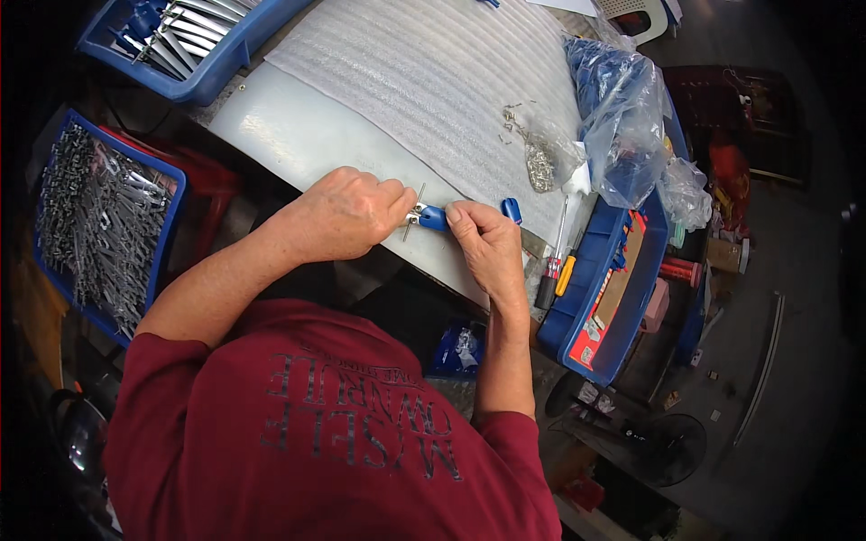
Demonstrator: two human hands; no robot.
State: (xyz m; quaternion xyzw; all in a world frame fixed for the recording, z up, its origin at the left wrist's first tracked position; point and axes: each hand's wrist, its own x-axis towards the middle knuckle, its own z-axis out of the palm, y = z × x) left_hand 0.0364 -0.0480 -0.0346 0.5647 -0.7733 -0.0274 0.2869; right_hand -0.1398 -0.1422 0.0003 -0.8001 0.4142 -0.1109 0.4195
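Over the near edge of the table, my two hands come together on one small assembly. Its right end is a blue plastic piece [433, 217], which the thumb and fingers of my right hand [490, 243] pinch. A silvery metal fitting [414, 215] with thin rod ends sticking out joins it on the left. My left hand [347, 215] is closed with curled fingers round the fitting's left side; its fingers hide what lies inside them. A second blue plastic piece [511, 211] lies on the foam sheet just beyond my right hand.
Foam sheet [406, 77] covers much of the white table [280, 126]. Small metal pins [539, 167] spill from a clear bag. Screwdrivers [550, 275] lie beside a blue bin [577, 347] at right. Blue crates of metal parts [176, 212] stand at left.
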